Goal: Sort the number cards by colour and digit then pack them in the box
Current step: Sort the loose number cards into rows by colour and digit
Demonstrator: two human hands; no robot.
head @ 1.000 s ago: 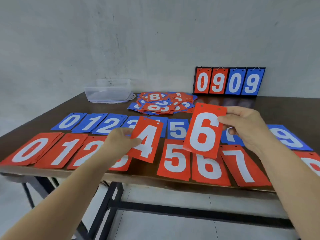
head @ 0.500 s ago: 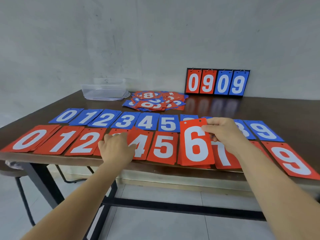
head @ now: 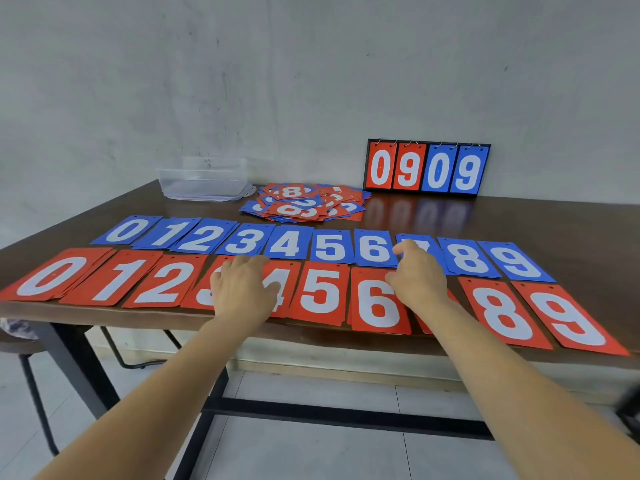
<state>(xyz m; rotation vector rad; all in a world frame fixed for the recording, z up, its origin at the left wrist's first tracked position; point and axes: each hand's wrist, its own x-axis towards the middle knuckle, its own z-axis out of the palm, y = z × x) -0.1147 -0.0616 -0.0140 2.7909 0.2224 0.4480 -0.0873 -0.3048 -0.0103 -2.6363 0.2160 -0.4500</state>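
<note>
on the red row [head: 322, 292], left hand [head: 244, 292] and right hand [head: 420, 275] rest, fingers apart; nudging could topple the overhanging red 6 stack [head: 375, 306].

2 forearms are seen, and both are bare. The left forearm [head: 166, 386] and the right forearm [head: 512, 386] are uncovered along the whole length shown below the near edge of the table [head: 540, 223]. Above that edge, the left hand [head: 242, 292] and the right hand [head: 419, 275] are likewise bare. Knuckles are made out as low ridges on both hands. Finer detail, such as the nails, is lost to blur.
</note>
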